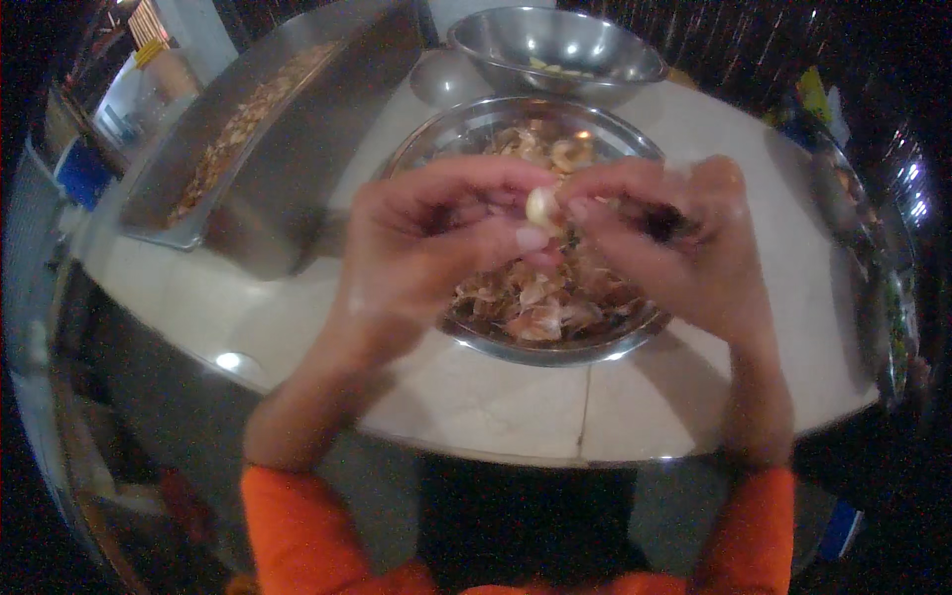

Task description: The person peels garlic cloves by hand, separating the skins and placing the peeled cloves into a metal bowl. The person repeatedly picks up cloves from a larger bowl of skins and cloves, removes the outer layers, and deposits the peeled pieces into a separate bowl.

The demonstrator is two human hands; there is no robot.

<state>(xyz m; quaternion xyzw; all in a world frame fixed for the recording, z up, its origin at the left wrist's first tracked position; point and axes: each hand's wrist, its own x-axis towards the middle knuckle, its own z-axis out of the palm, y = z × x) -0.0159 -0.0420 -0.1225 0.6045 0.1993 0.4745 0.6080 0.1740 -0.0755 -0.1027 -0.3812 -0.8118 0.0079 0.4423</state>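
Note:
Between the thumb and fingers of my left hand [439, 230] sits a pale, mostly bare garlic clove [543, 208]. The thumb and forefinger of my right hand [669, 238] pinch at the clove's right side, where a little reddish skin shows. Both hands are raised over a round stainless steel bowl [550, 357]. Papery garlic skins [539, 312] fill its near part, and a few pale pieces lie among skins at its far side. My hands hide the bowl's middle.
Behind stands a larger steel bowl [558, 41] with a few pale yellow pieces [558, 68] at its bottom. A deep rectangular metal pan [275, 126] at left holds small brownish pieces [245, 126]. All rest on a light table [491, 424]; a wide metal tray [896, 297] is at right.

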